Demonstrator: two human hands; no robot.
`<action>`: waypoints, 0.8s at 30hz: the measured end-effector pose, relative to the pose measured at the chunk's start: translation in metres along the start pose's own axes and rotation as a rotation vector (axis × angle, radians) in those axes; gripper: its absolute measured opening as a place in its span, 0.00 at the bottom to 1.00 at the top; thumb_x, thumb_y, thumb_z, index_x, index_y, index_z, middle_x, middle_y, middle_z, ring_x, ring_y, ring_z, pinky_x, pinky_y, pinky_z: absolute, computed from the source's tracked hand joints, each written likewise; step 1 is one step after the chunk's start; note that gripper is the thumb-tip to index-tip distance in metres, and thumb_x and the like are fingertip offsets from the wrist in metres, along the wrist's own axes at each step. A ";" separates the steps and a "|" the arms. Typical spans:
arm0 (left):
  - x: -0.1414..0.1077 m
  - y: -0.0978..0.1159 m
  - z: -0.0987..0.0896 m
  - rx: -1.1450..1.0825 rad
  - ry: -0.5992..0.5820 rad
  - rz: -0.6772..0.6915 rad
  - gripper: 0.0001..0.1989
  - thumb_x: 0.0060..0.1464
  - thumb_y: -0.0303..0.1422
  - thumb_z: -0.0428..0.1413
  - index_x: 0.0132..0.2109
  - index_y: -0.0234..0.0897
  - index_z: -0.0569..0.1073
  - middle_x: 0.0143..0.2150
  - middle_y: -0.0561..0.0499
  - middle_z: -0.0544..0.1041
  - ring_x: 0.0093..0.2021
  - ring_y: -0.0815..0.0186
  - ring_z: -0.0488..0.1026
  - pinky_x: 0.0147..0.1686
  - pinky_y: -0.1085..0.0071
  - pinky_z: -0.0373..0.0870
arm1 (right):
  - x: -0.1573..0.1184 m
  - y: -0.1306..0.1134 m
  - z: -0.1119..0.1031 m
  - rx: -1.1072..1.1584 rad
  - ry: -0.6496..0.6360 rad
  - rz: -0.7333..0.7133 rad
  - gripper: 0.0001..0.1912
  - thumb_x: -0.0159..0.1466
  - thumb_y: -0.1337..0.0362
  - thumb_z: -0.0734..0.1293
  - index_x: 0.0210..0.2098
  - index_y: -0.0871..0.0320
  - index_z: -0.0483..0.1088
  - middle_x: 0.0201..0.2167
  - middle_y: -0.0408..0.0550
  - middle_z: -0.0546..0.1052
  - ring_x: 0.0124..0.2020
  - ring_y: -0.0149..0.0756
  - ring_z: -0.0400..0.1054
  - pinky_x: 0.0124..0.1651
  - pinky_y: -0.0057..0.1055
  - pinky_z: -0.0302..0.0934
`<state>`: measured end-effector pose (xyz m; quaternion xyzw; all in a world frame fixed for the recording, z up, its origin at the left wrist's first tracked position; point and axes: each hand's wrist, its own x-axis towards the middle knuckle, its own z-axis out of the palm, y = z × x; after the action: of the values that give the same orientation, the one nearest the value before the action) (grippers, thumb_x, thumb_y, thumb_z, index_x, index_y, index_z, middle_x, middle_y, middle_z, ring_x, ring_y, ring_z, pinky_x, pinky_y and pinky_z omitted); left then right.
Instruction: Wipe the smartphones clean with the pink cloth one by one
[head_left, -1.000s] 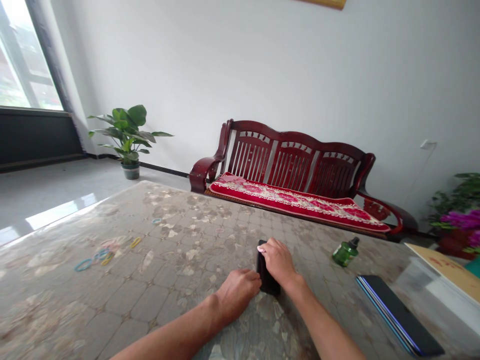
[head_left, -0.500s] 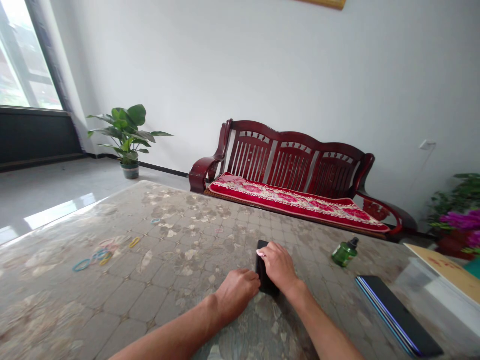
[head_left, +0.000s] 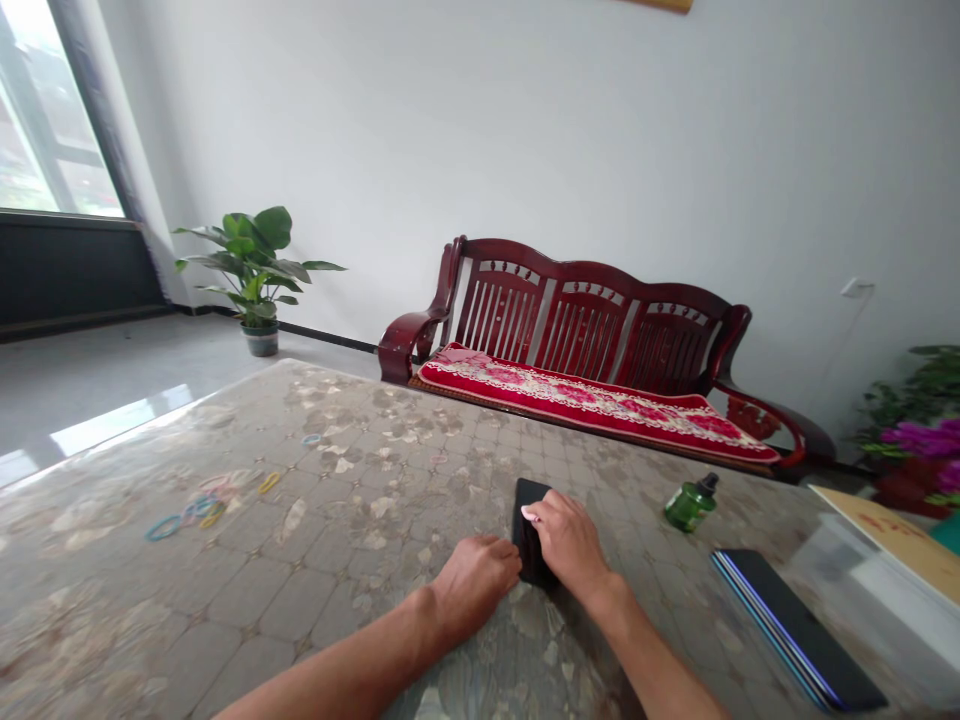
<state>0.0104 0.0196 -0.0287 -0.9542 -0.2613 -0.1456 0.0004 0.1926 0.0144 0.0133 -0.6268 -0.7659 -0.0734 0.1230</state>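
Observation:
A black, flat, rectangular wallet-like thing (head_left: 529, 545) stands or lies on the table in front of me; its exact kind is hard to make out. My left hand (head_left: 480, 580) rests on the table with its fingers bent, the tips closed on the near left edge of the black thing. On its other side my right hand (head_left: 568, 543) is closed on the right part, thumb toward the middle, and a dark gap shows between the two sides. Something pale, perhaps the thumbnail, shows at the right thumb's tip.
A green bottle (head_left: 690, 504) with a black top stands to the right. Nearer lie a dark flat stack (head_left: 799, 630) and a clear box (head_left: 862, 580). Several coloured hair ties (head_left: 202, 510) lie left. Behind the table (head_left: 247, 590) is a wooden bench (head_left: 585, 300).
My right hand has shifted slightly right and down, pulling its side of the black thing away, so the gap in it is wider. My left hand stays nearly in place.

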 end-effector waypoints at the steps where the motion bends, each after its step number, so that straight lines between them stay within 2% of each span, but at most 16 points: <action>1: 0.000 0.000 -0.001 0.006 -0.005 0.002 0.10 0.66 0.27 0.51 0.35 0.36 0.73 0.36 0.52 0.77 0.36 0.65 0.74 0.37 0.72 0.69 | 0.002 0.004 -0.001 -0.008 -0.001 0.025 0.13 0.70 0.68 0.60 0.40 0.52 0.76 0.37 0.46 0.75 0.43 0.37 0.67 0.45 0.31 0.54; 6: -0.001 -0.001 -0.001 0.023 -0.024 0.026 0.09 0.66 0.26 0.51 0.35 0.36 0.73 0.37 0.51 0.77 0.37 0.65 0.74 0.38 0.73 0.68 | 0.009 0.017 -0.004 -0.036 -0.024 0.166 0.13 0.69 0.69 0.60 0.39 0.54 0.77 0.37 0.48 0.76 0.43 0.38 0.68 0.44 0.31 0.54; 8: 0.000 0.000 -0.001 0.027 -0.027 0.023 0.09 0.66 0.27 0.52 0.35 0.36 0.73 0.36 0.51 0.77 0.37 0.65 0.74 0.38 0.73 0.69 | 0.003 0.010 -0.004 -0.029 -0.017 0.143 0.13 0.69 0.70 0.60 0.38 0.54 0.77 0.37 0.47 0.76 0.42 0.37 0.67 0.44 0.31 0.54; 13: 0.001 0.002 -0.004 0.007 0.000 -0.028 0.09 0.65 0.26 0.53 0.35 0.36 0.73 0.35 0.52 0.77 0.35 0.65 0.74 0.38 0.73 0.69 | -0.017 -0.011 -0.006 0.023 -0.014 -0.033 0.12 0.69 0.68 0.61 0.37 0.52 0.76 0.35 0.45 0.74 0.41 0.36 0.66 0.44 0.30 0.53; 15: 0.001 0.003 -0.006 0.005 0.000 -0.024 0.09 0.65 0.26 0.53 0.34 0.36 0.73 0.35 0.52 0.77 0.35 0.65 0.74 0.38 0.73 0.69 | -0.018 -0.009 -0.006 0.028 -0.014 -0.033 0.12 0.69 0.69 0.61 0.39 0.52 0.76 0.35 0.45 0.74 0.41 0.37 0.66 0.44 0.30 0.53; 20: 0.002 0.004 -0.008 -0.008 -0.024 -0.040 0.08 0.64 0.26 0.53 0.36 0.36 0.74 0.37 0.52 0.78 0.37 0.65 0.75 0.39 0.73 0.69 | -0.008 0.006 -0.006 0.018 -0.014 0.077 0.12 0.68 0.70 0.61 0.39 0.54 0.76 0.37 0.46 0.75 0.43 0.38 0.67 0.45 0.31 0.53; 24: 0.001 0.002 -0.004 -0.033 -0.012 -0.046 0.09 0.65 0.26 0.52 0.36 0.36 0.74 0.37 0.52 0.78 0.37 0.65 0.75 0.39 0.73 0.70 | -0.014 -0.002 -0.007 0.043 -0.032 0.039 0.12 0.68 0.70 0.61 0.36 0.54 0.76 0.36 0.46 0.75 0.42 0.37 0.66 0.45 0.30 0.53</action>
<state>0.0109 0.0179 -0.0247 -0.9486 -0.2808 -0.1444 -0.0205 0.1938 -0.0008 0.0162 -0.6400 -0.7568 -0.0443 0.1256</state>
